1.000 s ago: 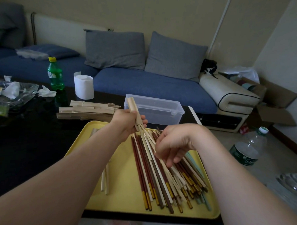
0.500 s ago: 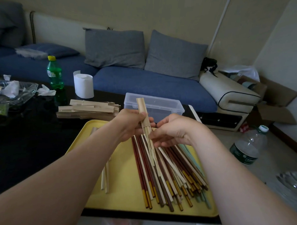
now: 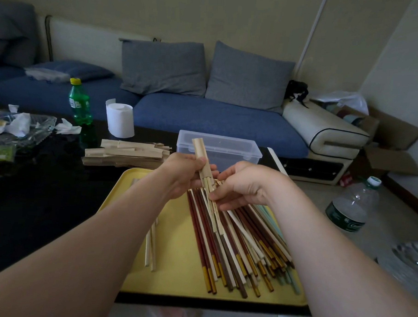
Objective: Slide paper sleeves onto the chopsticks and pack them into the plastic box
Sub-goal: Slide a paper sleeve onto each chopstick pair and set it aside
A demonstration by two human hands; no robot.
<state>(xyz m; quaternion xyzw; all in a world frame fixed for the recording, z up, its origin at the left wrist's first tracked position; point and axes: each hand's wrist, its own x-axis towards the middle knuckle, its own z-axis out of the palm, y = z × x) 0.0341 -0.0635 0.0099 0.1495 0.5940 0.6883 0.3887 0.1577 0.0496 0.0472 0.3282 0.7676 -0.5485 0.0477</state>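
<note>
L hand (image 3: pixel 185 175) gripping tan paper sleeve (image 3: pixel 200 153), R hand (image 3: pixel 241 186) pinching pale wooden chopstick pair (image 3: pixel 214 215) entering it; clear plastic box (image 3: pixel 230 151) looking empty, mixed chopstick pile (image 3: pixel 242 251) still unsleeved, so prob early stage.

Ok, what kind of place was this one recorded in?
Most likely a home living room: a blue sofa with grey cushions runs behind a low black table, and an open cardboard box sits on the floor at the sofa's end.

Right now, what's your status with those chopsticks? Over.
Left hand grips paper sleeve; right hand pinches pale chopsticks at the sleeve's mouth. Tips entering sleeve. Plastic box just beyond the hands, nothing blocking it.
</note>
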